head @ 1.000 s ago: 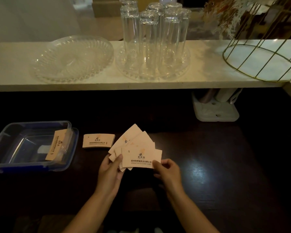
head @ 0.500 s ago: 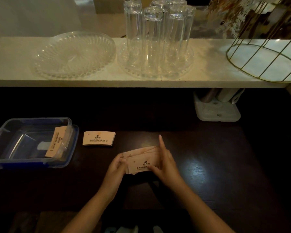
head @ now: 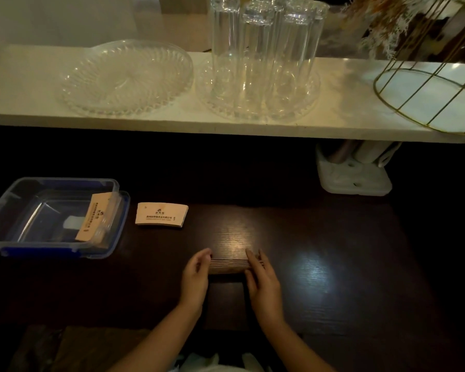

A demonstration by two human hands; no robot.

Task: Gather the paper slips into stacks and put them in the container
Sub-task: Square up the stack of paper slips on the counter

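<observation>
The bundle of paper slips [head: 228,265] stood on its long edge on the dark table [head: 333,264], low in the view at about six o'clock, its thin edges showing as fine lines. The left hand [head: 195,277] pressed its left end and the right hand [head: 262,280] its right end, both part-closed with fingers curled against the short ends, squaring the pack between them. Such slips looked light and thin: singly limp, together fairly stiff, yet apt to fan or slide apart if squeezed unevenly. The safest hold, by my judgement, would be a pinch across the flat faces near the middle, or a firm clasp at both short ends.

A second, finished stack [head: 161,214] lay flat at about ten o'clock from the hands, well apart from them. Just beside it, at nine o'clock, stood the clear blue-rimmed container [head: 38,183], with one slip stack [head: 93,216] leaning against its right wall. Beyond, at twelve o'clock, a pale shelf [head: 24,84] carried a glass plate [head: 126,76] and tall glasses [head: 263,49].
</observation>
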